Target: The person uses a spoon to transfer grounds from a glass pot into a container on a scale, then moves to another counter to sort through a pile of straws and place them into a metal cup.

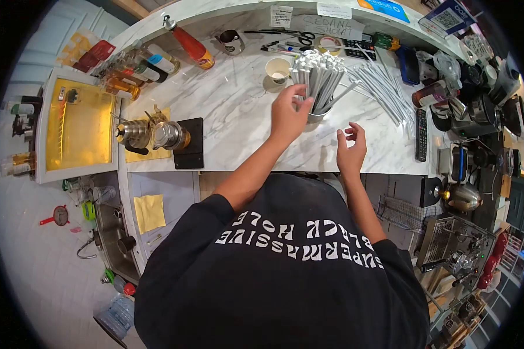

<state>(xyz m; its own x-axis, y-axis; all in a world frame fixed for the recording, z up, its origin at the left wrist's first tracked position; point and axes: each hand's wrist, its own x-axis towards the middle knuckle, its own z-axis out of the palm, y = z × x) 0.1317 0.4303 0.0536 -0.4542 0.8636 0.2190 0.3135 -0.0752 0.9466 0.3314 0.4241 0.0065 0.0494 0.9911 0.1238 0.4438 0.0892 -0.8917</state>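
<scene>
A dense bundle of white-wrapped straws (320,78) stands upright in a metal cup (315,117) on the counter. My left hand (290,114) is at the bundle's left side, its fingers curved and its thumb apart, with the fingertips right at the straws. One straw leans out of the cup to the right. Just right of and nearer than the cup, my right hand (351,149) hovers by the counter's front edge, fingers loosely bent and apart with nothing in them. More wrapped straws (384,87) lie in a loose pile to the right.
Behind my left hand stands a paper cup (278,70). Scissors (306,38), pens and a calculator (361,47) lie along the back. A remote control (421,135) is at the right edge; a kettle (133,135) and a glass server on a black scale (189,152) are left.
</scene>
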